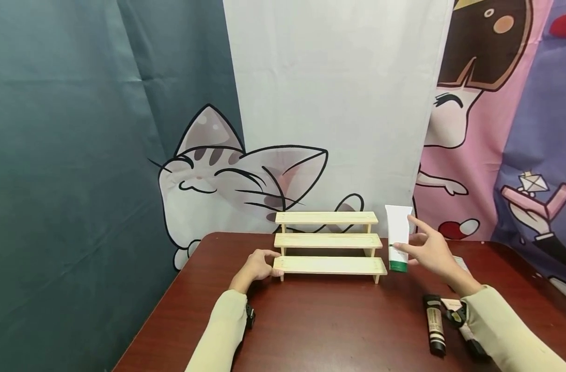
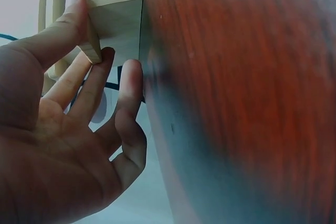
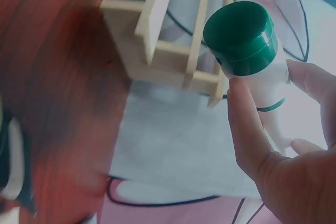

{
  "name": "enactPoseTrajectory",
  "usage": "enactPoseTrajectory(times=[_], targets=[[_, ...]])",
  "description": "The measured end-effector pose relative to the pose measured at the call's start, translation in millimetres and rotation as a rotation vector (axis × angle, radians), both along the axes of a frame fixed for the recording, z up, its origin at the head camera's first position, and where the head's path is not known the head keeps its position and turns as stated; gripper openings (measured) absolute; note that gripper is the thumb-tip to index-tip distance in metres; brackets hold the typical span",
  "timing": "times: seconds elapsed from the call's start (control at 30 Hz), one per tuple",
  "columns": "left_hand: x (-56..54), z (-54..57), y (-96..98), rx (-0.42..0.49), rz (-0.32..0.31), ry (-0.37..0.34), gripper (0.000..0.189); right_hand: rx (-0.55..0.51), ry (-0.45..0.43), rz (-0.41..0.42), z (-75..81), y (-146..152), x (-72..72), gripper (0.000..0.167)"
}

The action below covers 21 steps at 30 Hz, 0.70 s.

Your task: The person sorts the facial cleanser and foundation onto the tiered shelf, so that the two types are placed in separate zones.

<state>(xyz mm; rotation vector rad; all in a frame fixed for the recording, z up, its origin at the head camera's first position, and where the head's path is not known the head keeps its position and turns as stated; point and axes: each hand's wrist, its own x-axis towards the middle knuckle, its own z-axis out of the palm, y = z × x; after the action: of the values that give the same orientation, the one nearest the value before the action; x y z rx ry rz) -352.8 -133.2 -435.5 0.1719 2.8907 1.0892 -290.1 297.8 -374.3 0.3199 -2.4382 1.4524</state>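
Observation:
A pale wooden three-step display stand point(image 1: 329, 265) stands toward the back of the table. My left hand point(image 1: 256, 265) pinches the left end of its lowest step; in the left wrist view the thumb lies on the step point(image 2: 90, 30) and fingers reach under it. My right hand point(image 1: 429, 251) holds a white squeeze tube point(image 1: 397, 225) between thumb and fingers, just right of the stand. The tube is upright with its green cap point(image 3: 242, 38) at the bottom, apart from the steps.
On the reddish-brown table point(image 1: 329, 320), a black tube with a beige label point(image 1: 435, 323) lies at the right front. Beside it, partly under my right forearm, lies a pink and black item point(image 1: 471, 338). Another flat item point(image 1: 461, 264) lies behind my right wrist. A printed cloth point(image 1: 329, 103) hangs behind.

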Motion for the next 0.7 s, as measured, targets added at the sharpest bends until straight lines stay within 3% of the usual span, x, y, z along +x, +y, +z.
enactPoseTrajectory(times=[0.43,0.7], targets=[[1.7,1.3,4.1,-0.039,0.038,-0.002,0.052,-0.083,0.047,0.044,11.1,-44.9,-15.5,0.090],[2.7,2.6,4.3,-0.037,0.057,-0.008,0.053,-0.104,0.134,0.057,12.0,-72.8,-32.6,0.088]])
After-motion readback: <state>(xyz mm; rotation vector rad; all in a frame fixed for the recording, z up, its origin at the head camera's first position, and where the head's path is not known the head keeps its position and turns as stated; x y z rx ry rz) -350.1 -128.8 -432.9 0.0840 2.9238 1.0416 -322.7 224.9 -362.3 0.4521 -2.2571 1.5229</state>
